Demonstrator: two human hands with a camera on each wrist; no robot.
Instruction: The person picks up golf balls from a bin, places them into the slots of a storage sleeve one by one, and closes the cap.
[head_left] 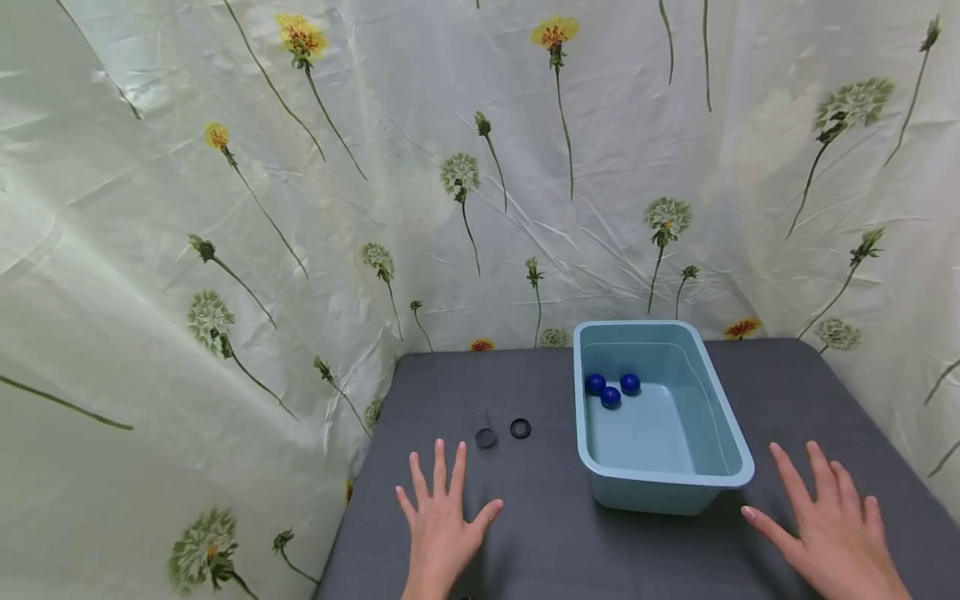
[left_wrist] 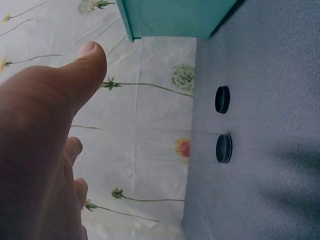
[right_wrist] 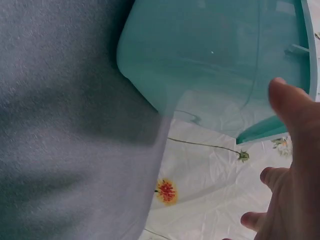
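Observation:
My left hand, fingers spread and holding nothing, hovers over the near left of the table. Just beyond its fingertips stands a clear tube with a black base, its see-through wall faint in the left wrist view. To the right of the tube lies a round black cap. A light blue plastic bin holds three dark blue balls, grouped toward its back left. My right hand is spread beside the bin's near right corner, with nothing in its grasp.
The table has a dark grey cover. Behind it and along the sides hangs a pale curtain printed with dandelions. The bin's raised walls stand between the two hands, toward the right.

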